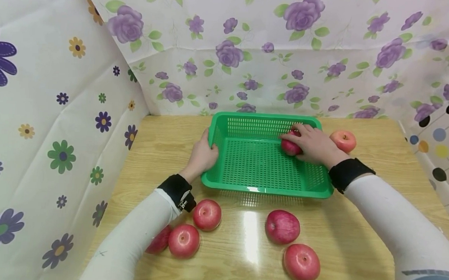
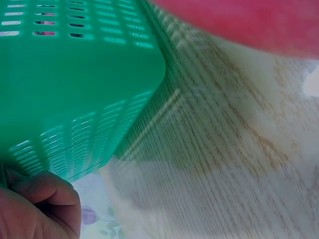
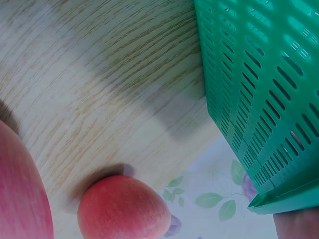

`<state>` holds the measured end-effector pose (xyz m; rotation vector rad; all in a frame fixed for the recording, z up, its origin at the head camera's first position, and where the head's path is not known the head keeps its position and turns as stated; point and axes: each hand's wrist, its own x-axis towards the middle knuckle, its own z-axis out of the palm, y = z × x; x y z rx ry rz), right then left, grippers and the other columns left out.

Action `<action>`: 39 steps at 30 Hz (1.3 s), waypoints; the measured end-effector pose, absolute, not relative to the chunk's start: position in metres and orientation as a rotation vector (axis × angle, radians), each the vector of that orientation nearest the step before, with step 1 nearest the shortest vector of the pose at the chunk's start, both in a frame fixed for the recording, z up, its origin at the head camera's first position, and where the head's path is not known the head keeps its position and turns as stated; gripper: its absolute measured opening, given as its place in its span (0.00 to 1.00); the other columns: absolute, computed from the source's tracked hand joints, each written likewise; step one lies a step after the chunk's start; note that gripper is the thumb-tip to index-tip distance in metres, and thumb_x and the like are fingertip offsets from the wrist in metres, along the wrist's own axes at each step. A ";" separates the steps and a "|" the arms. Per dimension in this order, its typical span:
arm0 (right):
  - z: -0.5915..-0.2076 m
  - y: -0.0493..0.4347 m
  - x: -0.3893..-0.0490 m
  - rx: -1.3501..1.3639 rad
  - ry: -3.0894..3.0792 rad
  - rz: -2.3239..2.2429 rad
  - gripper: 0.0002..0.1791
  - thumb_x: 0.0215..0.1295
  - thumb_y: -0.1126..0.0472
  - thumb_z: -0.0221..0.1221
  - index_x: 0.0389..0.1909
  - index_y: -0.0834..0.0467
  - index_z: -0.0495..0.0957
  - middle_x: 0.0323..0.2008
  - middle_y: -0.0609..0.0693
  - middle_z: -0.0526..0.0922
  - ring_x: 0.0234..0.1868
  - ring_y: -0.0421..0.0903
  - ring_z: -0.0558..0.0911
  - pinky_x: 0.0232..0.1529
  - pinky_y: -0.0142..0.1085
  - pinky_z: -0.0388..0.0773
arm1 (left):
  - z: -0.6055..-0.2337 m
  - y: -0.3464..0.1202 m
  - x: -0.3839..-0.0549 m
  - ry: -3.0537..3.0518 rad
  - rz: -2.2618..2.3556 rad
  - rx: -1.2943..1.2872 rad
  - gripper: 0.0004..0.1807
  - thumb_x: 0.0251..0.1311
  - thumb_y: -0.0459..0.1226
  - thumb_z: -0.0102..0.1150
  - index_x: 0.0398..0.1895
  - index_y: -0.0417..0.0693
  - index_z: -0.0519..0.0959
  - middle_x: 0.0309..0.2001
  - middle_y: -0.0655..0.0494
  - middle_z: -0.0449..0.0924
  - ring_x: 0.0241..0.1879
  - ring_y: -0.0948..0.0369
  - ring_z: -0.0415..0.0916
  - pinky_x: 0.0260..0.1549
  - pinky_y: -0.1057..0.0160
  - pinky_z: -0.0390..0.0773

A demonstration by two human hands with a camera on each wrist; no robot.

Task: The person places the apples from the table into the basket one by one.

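Observation:
A green plastic basket [image 1: 262,164] with slotted walls sits on the wooden table. My left hand [image 1: 203,155] grips its left rim; in the left wrist view, curled fingers of that hand [image 2: 47,204] show at the basket's wall [image 2: 79,74]. Inside the basket, near the back right corner, my right hand [image 1: 314,144] holds a dark red apple [image 1: 291,146] with its fingers curled over it. The right wrist view shows mostly the basket's outer wall [image 3: 264,99], with a sliver of the hand at the bottom edge; the held apple cannot be made out there.
A paler apple [image 1: 343,141] lies just right of the basket, behind my right wrist. In front are two apples at the right, one dark red [image 1: 282,227] and one lighter [image 1: 302,263]. More apples [image 1: 184,241] lie beside my left forearm. Flowered cloth hangs behind the table.

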<state>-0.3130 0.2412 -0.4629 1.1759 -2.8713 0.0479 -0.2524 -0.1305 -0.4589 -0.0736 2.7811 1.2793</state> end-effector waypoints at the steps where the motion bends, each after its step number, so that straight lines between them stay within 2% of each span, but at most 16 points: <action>1: -0.463 0.241 -0.313 1.175 -2.870 0.047 0.45 0.50 0.54 0.76 0.71 0.44 0.69 0.65 0.63 0.64 0.59 0.64 0.68 0.55 0.61 0.70 | -0.459 -0.131 -0.252 2.781 1.278 -0.076 0.37 0.71 0.36 0.43 0.80 0.48 0.43 0.61 0.32 0.72 0.45 0.48 0.81 0.29 0.55 0.84; 20: -0.458 0.241 -0.312 1.157 -2.894 0.080 0.50 0.46 0.52 0.76 0.73 0.43 0.66 0.66 0.62 0.62 0.60 0.62 0.67 0.55 0.60 0.70 | -0.457 -0.129 -0.253 2.778 1.292 -0.088 0.37 0.72 0.35 0.43 0.80 0.48 0.44 0.61 0.32 0.72 0.48 0.46 0.80 0.34 0.52 0.85; 29: -0.452 0.243 -0.311 1.114 -2.934 0.303 0.40 0.63 0.44 0.65 0.75 0.41 0.61 0.71 0.60 0.60 0.68 0.63 0.62 0.59 0.62 0.69 | -0.457 -0.129 -0.253 2.753 1.293 -0.120 0.38 0.70 0.35 0.44 0.80 0.51 0.44 0.61 0.33 0.72 0.47 0.46 0.80 0.32 0.52 0.85; 33: -0.441 0.250 -0.309 1.052 -2.978 0.507 0.38 0.68 0.43 0.60 0.77 0.40 0.57 0.73 0.57 0.58 0.71 0.62 0.59 0.62 0.64 0.65 | -0.455 -0.129 -0.253 2.747 1.295 -0.119 0.38 0.70 0.34 0.43 0.80 0.50 0.43 0.61 0.32 0.72 0.47 0.45 0.80 0.33 0.51 0.85; 39: -0.421 0.277 -0.303 0.915 -2.948 0.735 0.35 0.73 0.44 0.54 0.77 0.36 0.54 0.75 0.55 0.55 0.71 0.63 0.60 0.60 0.68 0.62 | -0.457 -0.129 -0.253 2.742 1.278 -0.120 0.38 0.70 0.35 0.43 0.81 0.51 0.41 0.63 0.32 0.70 0.50 0.46 0.79 0.37 0.51 0.84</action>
